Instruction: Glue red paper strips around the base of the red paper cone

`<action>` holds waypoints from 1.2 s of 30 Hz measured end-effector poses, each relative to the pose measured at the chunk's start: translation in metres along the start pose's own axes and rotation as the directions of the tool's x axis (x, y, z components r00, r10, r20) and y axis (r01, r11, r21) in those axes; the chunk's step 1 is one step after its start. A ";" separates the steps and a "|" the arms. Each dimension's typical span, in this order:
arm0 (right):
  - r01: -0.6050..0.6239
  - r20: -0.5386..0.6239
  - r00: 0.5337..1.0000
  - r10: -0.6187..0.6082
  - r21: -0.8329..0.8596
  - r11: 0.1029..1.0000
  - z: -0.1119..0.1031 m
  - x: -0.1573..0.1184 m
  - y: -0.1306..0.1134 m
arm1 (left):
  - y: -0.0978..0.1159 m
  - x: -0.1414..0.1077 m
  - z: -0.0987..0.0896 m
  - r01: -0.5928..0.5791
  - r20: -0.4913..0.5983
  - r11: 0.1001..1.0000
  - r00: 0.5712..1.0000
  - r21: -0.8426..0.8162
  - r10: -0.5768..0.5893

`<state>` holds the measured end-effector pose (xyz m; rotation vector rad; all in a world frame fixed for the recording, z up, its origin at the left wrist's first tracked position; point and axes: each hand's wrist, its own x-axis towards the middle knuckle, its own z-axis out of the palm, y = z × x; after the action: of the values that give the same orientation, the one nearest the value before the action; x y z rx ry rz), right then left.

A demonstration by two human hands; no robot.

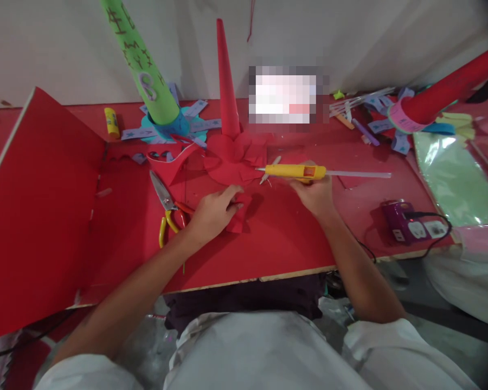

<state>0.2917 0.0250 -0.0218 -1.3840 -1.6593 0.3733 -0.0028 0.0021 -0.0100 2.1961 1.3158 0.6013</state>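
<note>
One red table carries what appears to be a hot-gluing step; the next move seems to call for a steady nozzle on the chosen seam, with fingers kept aside. Its front edge runs just ahead of the person's body, and a red panel, rising at the left, bounds movement on that side. Toward the back stands a lettered green tube; nearer the middle, a red cone rises from a petalled red base, beyond the left hand. The hands are apart: the right hand is clamped on a yellow glue gun, its tip pointing left at the base's side, contact uncertain; the left lies with fingers bent by a red sheet, and whether it grips this cannot be told. Scissors beside the left wrist limit sideways travel. Widest room appears between the forearms. Rightward, a corded purple unit sits near the front edge. Slimmest, a translucent glue stick projects from the gun's rear.
</note>
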 end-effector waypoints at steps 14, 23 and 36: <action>-0.034 0.128 0.987 0.096 -0.421 0.906 0.009 -0.003 -0.015 | 0.010 0.003 -0.012 -0.108 0.159 0.920 0.986 0.377 0.051; 0.013 0.160 0.984 0.079 -0.506 0.862 0.013 -0.006 -0.012 | 0.014 -0.006 -0.033 -0.394 0.381 0.732 0.904 0.557 0.197; 0.074 0.287 0.955 0.071 -0.464 0.883 0.022 -0.007 -0.031 | 0.028 -0.010 -0.040 -0.408 0.489 0.697 0.867 0.590 0.093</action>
<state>0.2547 0.0158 -0.0149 -1.7478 -2.0964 0.1839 -0.0124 -0.0107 0.0367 2.9115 1.0827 -0.3677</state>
